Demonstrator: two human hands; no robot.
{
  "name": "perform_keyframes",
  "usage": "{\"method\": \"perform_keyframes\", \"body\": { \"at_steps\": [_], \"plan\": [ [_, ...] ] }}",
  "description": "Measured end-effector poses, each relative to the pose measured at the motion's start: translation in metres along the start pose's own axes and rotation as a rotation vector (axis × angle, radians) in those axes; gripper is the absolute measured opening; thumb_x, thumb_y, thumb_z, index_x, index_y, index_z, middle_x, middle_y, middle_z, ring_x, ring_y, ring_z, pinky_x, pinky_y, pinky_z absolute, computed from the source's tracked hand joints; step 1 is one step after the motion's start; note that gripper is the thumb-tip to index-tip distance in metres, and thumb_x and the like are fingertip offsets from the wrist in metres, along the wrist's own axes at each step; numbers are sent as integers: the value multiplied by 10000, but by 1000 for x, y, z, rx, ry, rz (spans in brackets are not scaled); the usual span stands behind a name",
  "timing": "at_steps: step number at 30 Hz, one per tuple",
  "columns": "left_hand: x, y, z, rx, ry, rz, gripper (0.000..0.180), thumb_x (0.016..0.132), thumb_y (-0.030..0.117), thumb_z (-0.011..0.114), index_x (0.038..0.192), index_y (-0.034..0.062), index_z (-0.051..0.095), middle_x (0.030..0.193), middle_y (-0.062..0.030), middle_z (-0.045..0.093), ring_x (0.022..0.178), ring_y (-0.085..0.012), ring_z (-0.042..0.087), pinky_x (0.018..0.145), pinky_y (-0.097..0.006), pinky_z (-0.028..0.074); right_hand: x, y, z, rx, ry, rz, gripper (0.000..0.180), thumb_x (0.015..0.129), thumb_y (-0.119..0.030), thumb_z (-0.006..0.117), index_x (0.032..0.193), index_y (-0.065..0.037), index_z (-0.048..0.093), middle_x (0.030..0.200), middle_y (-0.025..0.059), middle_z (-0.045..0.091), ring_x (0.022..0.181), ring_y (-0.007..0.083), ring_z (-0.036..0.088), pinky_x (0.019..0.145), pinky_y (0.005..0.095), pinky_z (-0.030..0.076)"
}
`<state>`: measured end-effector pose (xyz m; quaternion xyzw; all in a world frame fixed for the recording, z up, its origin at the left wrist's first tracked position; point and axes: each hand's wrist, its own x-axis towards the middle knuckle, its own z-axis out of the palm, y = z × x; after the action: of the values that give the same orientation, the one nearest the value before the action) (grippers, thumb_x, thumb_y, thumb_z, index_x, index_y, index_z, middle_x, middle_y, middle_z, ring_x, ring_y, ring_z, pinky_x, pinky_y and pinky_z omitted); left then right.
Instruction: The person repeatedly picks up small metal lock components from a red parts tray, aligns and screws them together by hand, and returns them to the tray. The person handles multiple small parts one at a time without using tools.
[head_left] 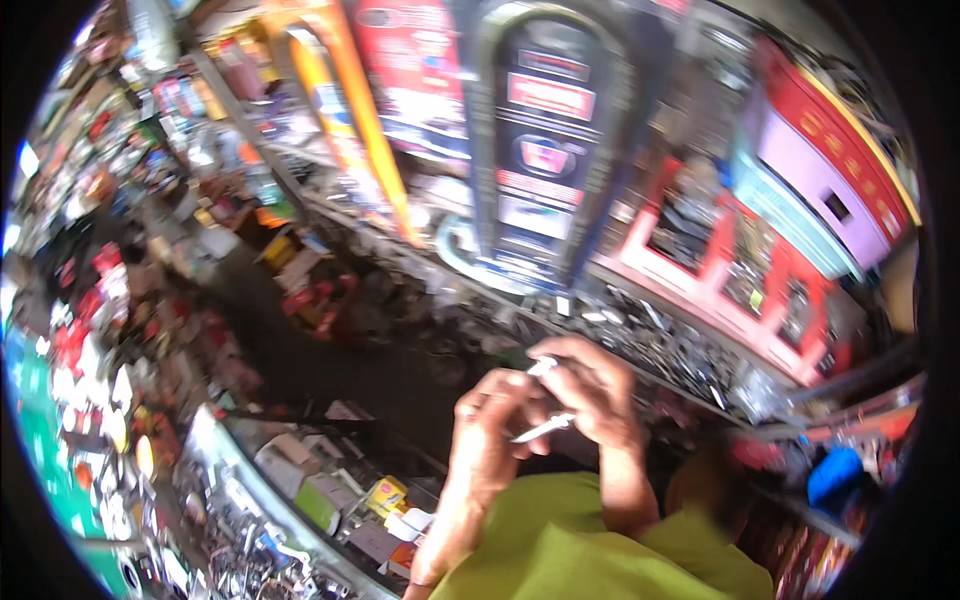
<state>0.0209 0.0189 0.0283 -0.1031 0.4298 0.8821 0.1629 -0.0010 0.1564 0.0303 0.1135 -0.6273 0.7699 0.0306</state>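
My left hand (487,430) and right hand (590,385) are both closed on a small white part (543,428) held before my chest above the cluttered counter (300,480) — seemingly mid-job, nothing set down yet.

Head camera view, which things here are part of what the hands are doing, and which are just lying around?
In hand:
left hand
right hand
small white piece, at the right hand's fingertips
thin white strip, between the hands

Lying about:
boxes in the glass counter
dark stand
metal parts in the red trays
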Motion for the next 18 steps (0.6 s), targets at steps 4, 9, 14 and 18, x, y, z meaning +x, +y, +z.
{"method": "perform_keyframes", "body": {
  "at_steps": [4,9,14,18],
  "plan": [
    [1,-1,0,-43,12,-63,207,909,249,575,875,45,592,615,-50,588,408,-125,523,347,-200,305,-5,-3,-6,-134,42,70,158,890,-65,568,1004,33,618,772,11,592,608,54,501,538,197,393],
    [3,-14,-8,-150,-91,-93,223,940,306,566,858,100,596,613,10,576,428,-78,509,362,-181,307,-7,7,-2,-172,116,21,162,868,-126,619,936,20,629,689,-28,543,568,30,435,489,190,303],
    [7,-18,-11,-70,-133,-29,233,949,320,542,878,104,591,644,26,573,436,-54,511,353,-173,311,-3,2,5,-312,90,-66,177,890,-186,578,922,-16,618,624,-65,448,514,20,338,465,197,244],
    [16,-30,-15,-47,-168,4,271,952,348,539,874,94,590,580,28,545,387,-58,489,322,-185,280,-6,0,-2,-489,28,-83,208,895,-174,548,986,-4,625,805,46,533,718,134,457,657,289,337]
  ]
}}
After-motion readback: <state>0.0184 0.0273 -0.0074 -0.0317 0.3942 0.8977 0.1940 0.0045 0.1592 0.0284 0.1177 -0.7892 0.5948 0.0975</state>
